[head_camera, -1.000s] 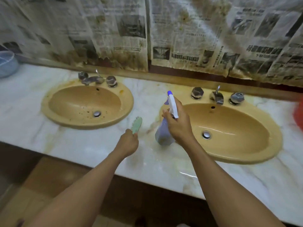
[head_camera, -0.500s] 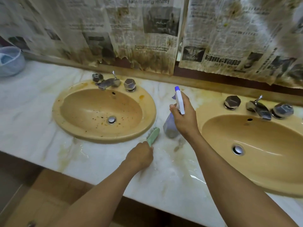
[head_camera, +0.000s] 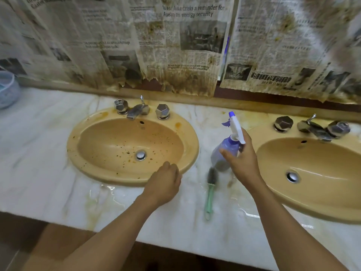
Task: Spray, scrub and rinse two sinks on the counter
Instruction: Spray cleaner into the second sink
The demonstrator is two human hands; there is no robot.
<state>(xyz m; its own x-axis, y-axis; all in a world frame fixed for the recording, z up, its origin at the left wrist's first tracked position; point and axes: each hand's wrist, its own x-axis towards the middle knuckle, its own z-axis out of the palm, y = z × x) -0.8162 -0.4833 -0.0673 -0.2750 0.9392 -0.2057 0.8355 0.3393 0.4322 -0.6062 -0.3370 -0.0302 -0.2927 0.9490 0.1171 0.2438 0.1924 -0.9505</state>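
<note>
Yellow, speckled left sink (head_camera: 109, 141) lies left of the spray bottle (head_camera: 224, 153), whose nozzle is aimed at the table's (head_camera: 48, 173) back edge. Right hand (head_camera: 244, 165) grips the bottle. Left hand (head_camera: 163, 184), loosely curled and empty, sits nearer, at that sink's near rim.

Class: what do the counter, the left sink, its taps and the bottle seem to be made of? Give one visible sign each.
The counter: polished marble or a look-alike, going by grey veins and glossy glare. The left sink: probably glazed ceramic, smooth with a yellow-tan sheen. The taps: chromed metal, faceted and mirror-like. The bottle: plastic, translucent violet body, white trigger.
</note>
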